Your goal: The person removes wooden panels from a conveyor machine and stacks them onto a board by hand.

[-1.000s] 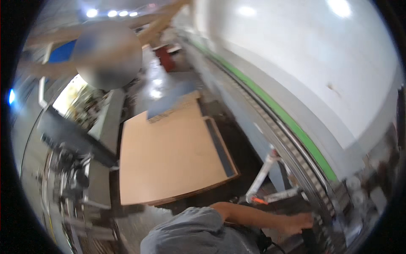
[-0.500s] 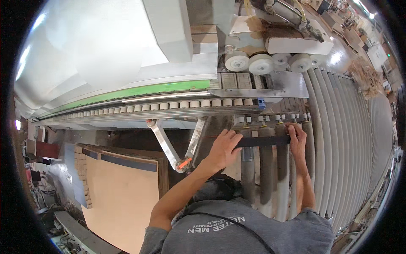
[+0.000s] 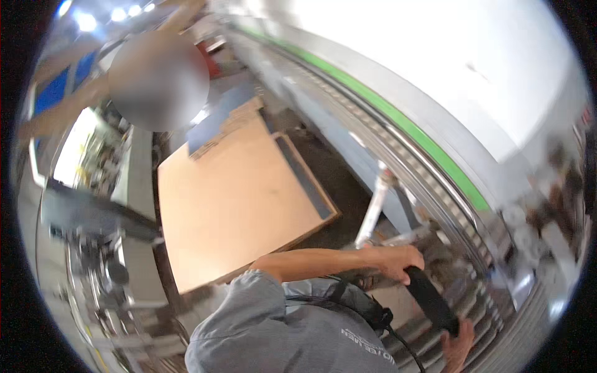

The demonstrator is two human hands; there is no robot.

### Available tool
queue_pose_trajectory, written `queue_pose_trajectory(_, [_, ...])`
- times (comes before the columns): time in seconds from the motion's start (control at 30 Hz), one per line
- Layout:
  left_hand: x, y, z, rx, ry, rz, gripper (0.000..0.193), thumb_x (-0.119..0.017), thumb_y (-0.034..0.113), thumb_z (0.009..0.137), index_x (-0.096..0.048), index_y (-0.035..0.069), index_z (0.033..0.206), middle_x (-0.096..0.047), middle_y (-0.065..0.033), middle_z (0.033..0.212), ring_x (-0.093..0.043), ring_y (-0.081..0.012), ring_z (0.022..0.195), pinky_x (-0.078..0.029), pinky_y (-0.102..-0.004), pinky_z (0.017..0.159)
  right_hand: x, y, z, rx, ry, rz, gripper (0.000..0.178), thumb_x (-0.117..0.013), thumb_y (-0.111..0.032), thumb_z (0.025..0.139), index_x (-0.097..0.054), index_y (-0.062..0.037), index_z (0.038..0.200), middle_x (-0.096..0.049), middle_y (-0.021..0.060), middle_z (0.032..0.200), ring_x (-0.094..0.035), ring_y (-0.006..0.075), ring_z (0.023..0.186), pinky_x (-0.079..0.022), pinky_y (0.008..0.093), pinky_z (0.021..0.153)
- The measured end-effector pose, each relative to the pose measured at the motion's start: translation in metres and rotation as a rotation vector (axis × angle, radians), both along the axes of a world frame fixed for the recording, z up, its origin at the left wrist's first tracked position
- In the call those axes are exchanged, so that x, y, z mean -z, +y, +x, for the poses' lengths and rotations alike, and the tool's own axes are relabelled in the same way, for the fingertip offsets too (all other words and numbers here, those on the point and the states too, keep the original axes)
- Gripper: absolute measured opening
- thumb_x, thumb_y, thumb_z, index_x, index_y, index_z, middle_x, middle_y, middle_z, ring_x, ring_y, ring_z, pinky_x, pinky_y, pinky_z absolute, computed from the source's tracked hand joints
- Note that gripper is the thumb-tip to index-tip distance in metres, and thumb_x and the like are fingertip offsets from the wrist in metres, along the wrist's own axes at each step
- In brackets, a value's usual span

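One large white machine [image 3: 435,50] filled the upper right of the scene, a green band [image 3: 398,112] running along its lower edge above a line of small rollers. Across a dark gap to its left lay a stack of tan panels [image 3: 236,211], a narrow dark piece along its right side and a blue-grey sheet [image 3: 217,124] with a stepped edge over its far end. A worker in a grey shirt [image 3: 249,329] leaned in from the lower edge, near blurred grey rollers [image 3: 485,314] at the lower right. A white bracket [image 3: 373,211] angled down from the machine's side, close to the worker's left forearm. Smaller still, a dark strip [image 3: 430,298] slanted between the worker's two hands, clear of the panel stack and to its right. The left hand [image 3: 398,261] held the strip's upper end, fingers closed around it; the right hand [image 3: 459,342], blurred and low in view, gripped the lower end, its fingers bent against the edge.
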State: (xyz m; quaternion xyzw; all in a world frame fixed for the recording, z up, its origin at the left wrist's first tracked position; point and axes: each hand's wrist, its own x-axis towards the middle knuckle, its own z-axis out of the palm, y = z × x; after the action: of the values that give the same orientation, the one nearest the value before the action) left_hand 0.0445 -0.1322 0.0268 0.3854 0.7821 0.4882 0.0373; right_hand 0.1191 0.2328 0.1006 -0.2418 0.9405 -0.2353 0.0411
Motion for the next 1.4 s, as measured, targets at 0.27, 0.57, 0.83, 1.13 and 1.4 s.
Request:
queue_pose_trajectory(0.27, [0.004,-0.180,0.119,-0.103,-0.325,0.077,0.050,-0.077,0.010,0.065,-0.064,-0.001,0.111,-0.067,-0.0175,0.102,-0.063,-0.0262,0.093,-0.048,-0.0378,0.084,0.028,-0.155,0.022,-0.179,-0.443,-0.047,0.055,-0.065,-0.047,0.086,-0.057,0.0027,0.109,-0.055,0.0161,0.091,-0.055,0.0275,0.083,-0.044,0.0384,0.072])
queue_pose_trajectory(0.57, [0.054,-0.319,0.315,-1.283,-0.687,0.663,0.058,-0.073,0.032,0.086,-0.056,-0.007,0.125,-0.063,-0.0185,0.116,-0.062,-0.0239,0.097,-0.053,-0.0367,0.080,0.118,-0.364,0.080,-0.254,-0.660,-0.382,0.045,-0.063,-0.039,0.090,-0.059,0.0017,0.108,-0.058,0.0019,0.089,-0.051,0.0129,0.083,-0.043,0.0302,0.075])
queue_pose_trajectory(0.83, [0.068,-0.298,0.363,-1.458,-0.758,1.109,0.043,-0.069,0.032,0.090,-0.063,-0.004,0.112,-0.066,-0.0058,0.093,-0.059,-0.0113,0.081,-0.048,-0.0272,0.067,0.123,-0.549,0.156,-0.257,-0.905,-0.467,0.042,-0.057,-0.034,0.096,-0.058,0.0017,0.119,-0.062,0.0054,0.107,-0.054,0.0142,0.097,-0.044,0.0300,0.088])
queue_pose_trajectory(1.13, [0.071,-0.369,0.361,-1.842,-0.742,1.189,0.040,-0.069,0.018,0.087,-0.062,-0.002,0.121,-0.068,-0.0095,0.103,-0.063,-0.0164,0.090,-0.051,-0.0306,0.078,0.156,-0.672,0.158,-0.512,-0.878,-0.243,0.055,-0.056,-0.048,0.093,-0.056,0.0021,0.117,-0.063,0.0142,0.102,-0.058,0.0241,0.096,-0.045,0.0363,0.086])
queue_pose_trajectory(1.4, [0.114,-0.452,0.331,-1.936,-0.550,1.427,0.038,-0.068,0.006,0.086,-0.060,-0.004,0.121,-0.067,-0.0096,0.107,-0.061,-0.0156,0.096,-0.048,-0.0299,0.086,0.198,-0.767,0.135,-0.557,-1.010,-0.262,0.051,-0.056,-0.044,0.095,-0.055,0.0024,0.116,-0.062,0.0133,0.102,-0.058,0.0222,0.095,-0.046,0.0356,0.085])
